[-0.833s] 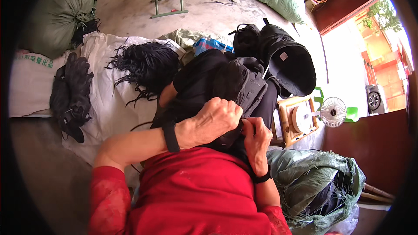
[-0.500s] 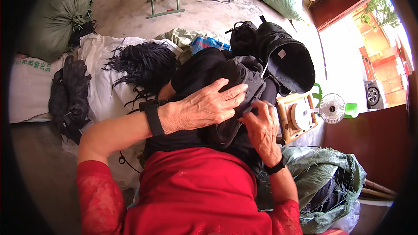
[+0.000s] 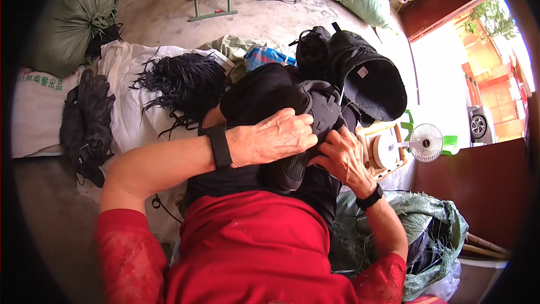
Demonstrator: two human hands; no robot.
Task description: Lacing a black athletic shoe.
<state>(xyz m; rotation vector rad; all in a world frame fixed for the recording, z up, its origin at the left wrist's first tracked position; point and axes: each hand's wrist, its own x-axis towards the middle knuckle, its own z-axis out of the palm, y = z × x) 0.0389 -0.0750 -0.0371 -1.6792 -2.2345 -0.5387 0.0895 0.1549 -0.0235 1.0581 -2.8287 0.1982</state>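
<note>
One black shoe, partly grey

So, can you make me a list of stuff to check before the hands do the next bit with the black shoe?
1. Left hand at the black shoe: ok, fingers curled against it.
2. Right hand at the shoe: ok, fingers by its side.
3. Something pinched in the fingertips: cannot tell, too dark and partly hidden.
4. Black strands away from the hands: ok, bunched on the white sheet.
5. Fan apart from the right hand: ok, there's a gap.
</note>
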